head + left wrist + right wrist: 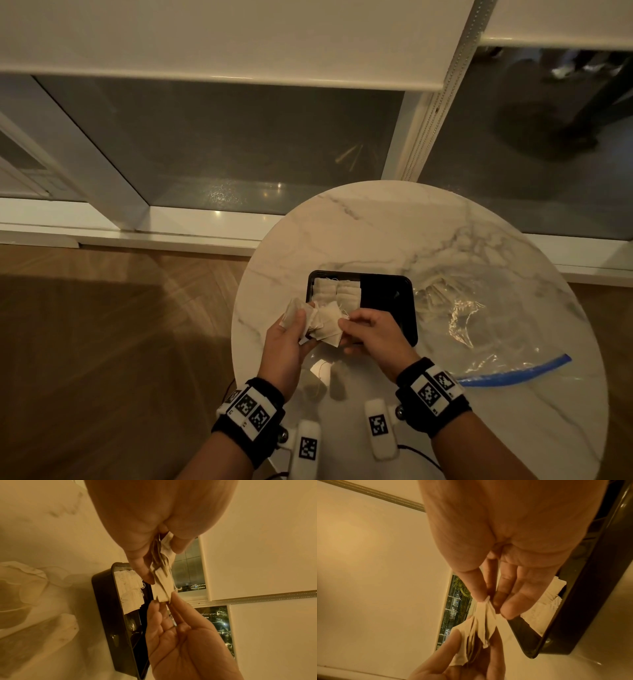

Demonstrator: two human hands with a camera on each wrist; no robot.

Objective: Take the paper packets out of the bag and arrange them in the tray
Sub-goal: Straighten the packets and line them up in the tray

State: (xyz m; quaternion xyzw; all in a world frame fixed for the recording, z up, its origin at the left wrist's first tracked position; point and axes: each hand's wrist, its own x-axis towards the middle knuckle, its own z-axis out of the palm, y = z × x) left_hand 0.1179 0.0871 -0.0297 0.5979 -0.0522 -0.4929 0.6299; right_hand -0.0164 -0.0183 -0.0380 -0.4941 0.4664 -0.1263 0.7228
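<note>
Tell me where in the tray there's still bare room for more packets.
The right half of the black tray is bare, bordered by the packets in the tray on its left and the plastic bag beyond its right rim. The near left corner is crowded: the left hand holds a bunch of packets there, and the right hand pinches one.

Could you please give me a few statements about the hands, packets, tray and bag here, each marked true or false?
1. The left hand grips a bunch of paper packets. True.
2. The black tray holds no packets. False: some lie in its left part.
3. The right hand pinches a packet from the bunch. True.
4. The clear plastic bag lies left of the tray. False: it lies to its right.
</note>
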